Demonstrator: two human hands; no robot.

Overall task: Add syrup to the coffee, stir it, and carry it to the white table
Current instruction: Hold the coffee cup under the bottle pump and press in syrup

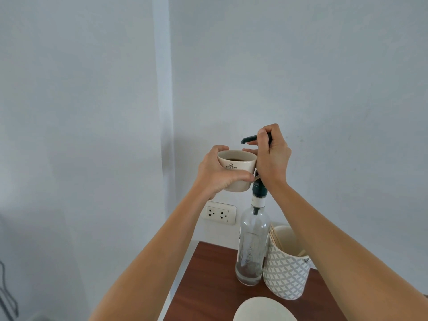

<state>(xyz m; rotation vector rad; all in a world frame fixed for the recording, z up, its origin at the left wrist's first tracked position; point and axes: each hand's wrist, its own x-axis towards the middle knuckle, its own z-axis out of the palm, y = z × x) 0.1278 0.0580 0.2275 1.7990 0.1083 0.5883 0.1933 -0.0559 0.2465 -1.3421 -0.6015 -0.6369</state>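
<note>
**Cup held high under the pump spout: spill risk**

I see the left hand [217, 174] wrapped around the coffee cup [236, 170], fingers closed on its wall, lifting it in the air well above the wooden table [208, 286]. The right hand [272, 156] is curled in a fist over the dark pump head [249, 139], whose spout pokes out just above the cup's far rim.

My worry: the spout tip sits near the rim's edge, not over the middle, so a press could send syrup down the outside. Pushing down on a tall, narrow syrup bottle [252, 246] could also rock it, and the cup looks fairly full, so a jolt may slop coffee.

The cup is glazed cream ceramic, tapered, with a printed crest. The bottle is clear smooth glass and looks nearly empty. Below the right forearm stands a patterned holder [287, 272] with wooden stir sticks [276, 239].
</note>
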